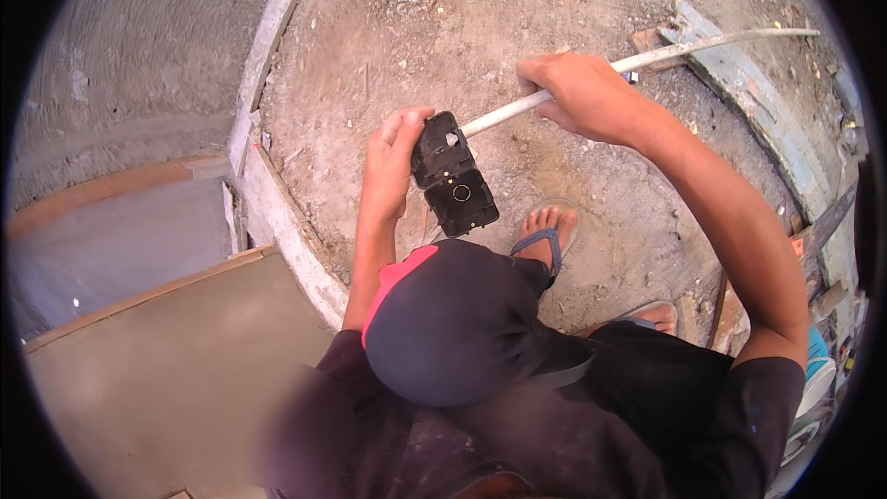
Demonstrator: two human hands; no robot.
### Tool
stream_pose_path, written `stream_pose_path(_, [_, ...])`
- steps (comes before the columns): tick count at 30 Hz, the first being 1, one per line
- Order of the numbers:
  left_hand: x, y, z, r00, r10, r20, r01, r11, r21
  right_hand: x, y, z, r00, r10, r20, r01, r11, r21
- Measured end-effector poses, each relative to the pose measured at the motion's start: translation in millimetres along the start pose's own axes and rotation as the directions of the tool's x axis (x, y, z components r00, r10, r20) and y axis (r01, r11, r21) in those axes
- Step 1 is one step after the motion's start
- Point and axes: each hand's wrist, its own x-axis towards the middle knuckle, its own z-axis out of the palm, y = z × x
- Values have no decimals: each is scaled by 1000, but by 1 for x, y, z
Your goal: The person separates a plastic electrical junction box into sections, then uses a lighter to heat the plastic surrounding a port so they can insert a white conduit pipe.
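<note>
My left hand (393, 152) is closed on the edge of a black plastic electrical box (453, 187). The box has two compartments and a round knockout mark, and its open face is turned up. A long white conduit pipe (499, 115) meets the box's far right side, and a pale bit, apparently its end, shows inside the upper compartment. Further along the pipe, my right hand (582, 95) wraps round it with thumb and fingers. Beyond that hand the pipe runs right and bends slightly towards its free end.
A dark cap with a red brim (462, 328) covers part of the view before my body. My sandalled feet (545, 233) stand on rough dirt. A concrete edging (277, 212) and grey slabs lie left; a broken painted board (758, 102) and wood scraps lie right.
</note>
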Motion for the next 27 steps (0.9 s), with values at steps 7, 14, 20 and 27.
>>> stream_pose_path(7, [-4,-8,15,969,-162,188,236,836,-496,3,23,-17,983,-34,179,2,984,179])
stream_pose_path(14, [2,-16,38,984,-81,159,148,868,-474,-3,17,-25,965,63,256,-99,986,131])
stream_pose_path(20, [5,-29,37,989,-111,93,140,898,-417,-5,8,-21,979,82,187,-96,993,70])
stream_pose_path(27, [9,-23,35,992,-109,67,128,858,-497,-4,1,-17,995,71,63,-73,997,35])
